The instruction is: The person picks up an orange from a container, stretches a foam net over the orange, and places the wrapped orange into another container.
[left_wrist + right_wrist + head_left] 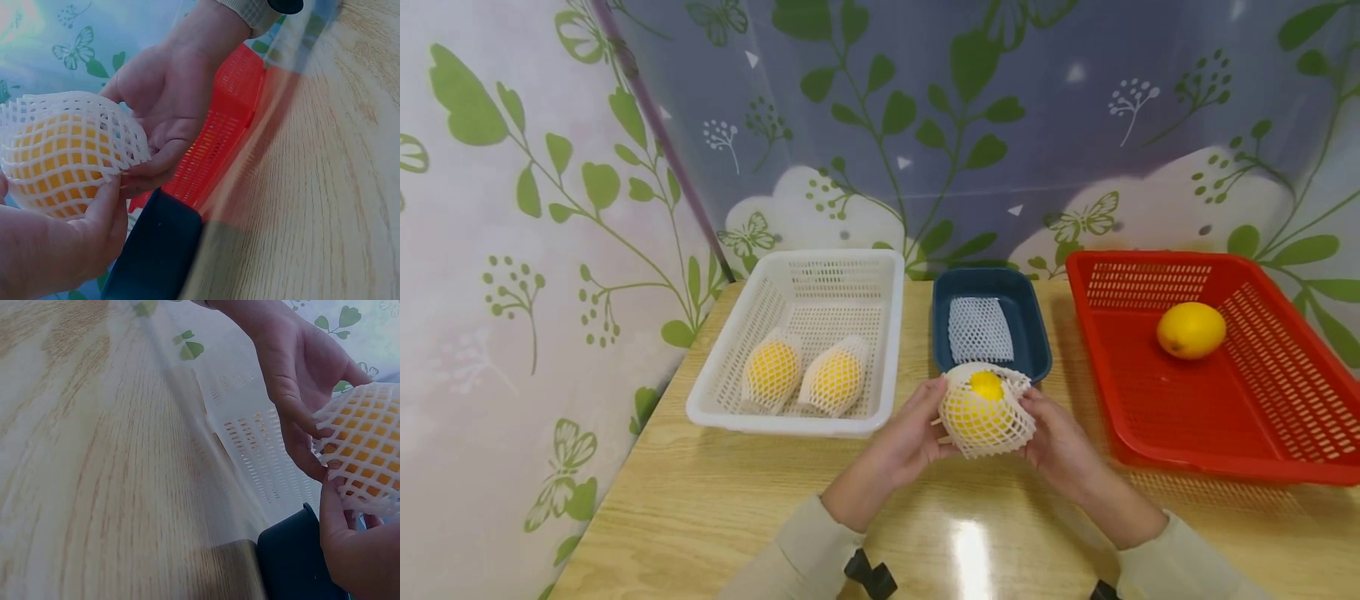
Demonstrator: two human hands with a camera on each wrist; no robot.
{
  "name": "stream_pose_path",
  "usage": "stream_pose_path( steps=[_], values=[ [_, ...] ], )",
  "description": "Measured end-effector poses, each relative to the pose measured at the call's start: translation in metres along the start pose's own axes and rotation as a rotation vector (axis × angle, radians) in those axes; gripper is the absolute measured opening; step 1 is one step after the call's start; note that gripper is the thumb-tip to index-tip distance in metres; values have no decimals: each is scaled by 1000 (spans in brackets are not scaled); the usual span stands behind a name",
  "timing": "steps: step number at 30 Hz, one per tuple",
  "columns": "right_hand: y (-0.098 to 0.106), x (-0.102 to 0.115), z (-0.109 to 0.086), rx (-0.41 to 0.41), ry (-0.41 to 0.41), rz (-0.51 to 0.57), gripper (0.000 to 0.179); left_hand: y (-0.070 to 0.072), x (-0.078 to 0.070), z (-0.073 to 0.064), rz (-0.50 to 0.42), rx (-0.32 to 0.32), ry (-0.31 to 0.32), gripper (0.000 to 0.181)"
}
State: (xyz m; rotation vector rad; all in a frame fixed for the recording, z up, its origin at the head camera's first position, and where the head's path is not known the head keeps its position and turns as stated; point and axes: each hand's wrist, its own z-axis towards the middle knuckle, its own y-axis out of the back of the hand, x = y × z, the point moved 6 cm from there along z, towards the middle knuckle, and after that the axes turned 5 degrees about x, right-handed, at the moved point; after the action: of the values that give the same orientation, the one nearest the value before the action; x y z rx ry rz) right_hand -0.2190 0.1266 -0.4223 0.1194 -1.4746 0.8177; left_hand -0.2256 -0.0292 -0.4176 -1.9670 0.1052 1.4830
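A lemon (pixel 987 386) in a white foam net sleeve (pixel 977 429) is held up above the table, between both hands. My left hand (pixel 913 429) grips its left side, and my right hand (pixel 1054 433) grips the right side. The lemon's bare yellow end shows through the sleeve's opening at the top. In the left wrist view, the net (pixel 69 150) spreads around the fruit, with fingertips of both hands at its edge. The right wrist view shows the sleeve (pixel 369 444) pinched at its rim; part of it is cut off by the frame.
Behind the hands stands a dark blue tray (pixel 1037 342) with flat foam sleeves (pixel 980 330) in it. At left, a white basket (pixel 891 333) holds two sleeved lemons (pixel 772 372). A red basket (pixel 1165 408) at right holds one bare lemon (pixel 1191 330). A patterned curtain hangs behind.
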Motion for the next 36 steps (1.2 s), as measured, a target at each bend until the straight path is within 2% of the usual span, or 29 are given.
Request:
stream_pose_path(
  steps=[3, 11, 17, 23, 26, 29, 31, 33, 36],
  values=[
    [-1, 0, 1, 7, -1, 8, 41, 1, 0, 0, -9, -5, -9, 45],
    [-3, -3, 0, -26, -40, 23, 37, 5, 5, 2, -11, -36, -3, 18],
    [-4, -2, 1, -48, -43, 97, 39, 6, 7, 4, 3, -60, 0, 18],
    [-2, -3, 1, -56, -52, 128, 41, 9, 9, 7, 70, -129, -8, 30],
    [-1, -4, 1, -55, -49, 146, 43, 10, 4, 7, 173, -161, -60, 44],
    [0, -5, 0, -46, -44, 153, 42, 7, -5, 4, 294, -154, -169, 51],
    [-1, -5, 0, -37, -40, 150, 41, 3, -12, 3, 367, -126, -267, 49],
    [-1, -6, 0, -30, -34, 158, 40, -1, -17, 1, 415, -70, -339, 45],
    [-2, -7, 0, -20, -32, 171, 40, -6, -19, 0, 474, 7, -398, 47]
  ],
)
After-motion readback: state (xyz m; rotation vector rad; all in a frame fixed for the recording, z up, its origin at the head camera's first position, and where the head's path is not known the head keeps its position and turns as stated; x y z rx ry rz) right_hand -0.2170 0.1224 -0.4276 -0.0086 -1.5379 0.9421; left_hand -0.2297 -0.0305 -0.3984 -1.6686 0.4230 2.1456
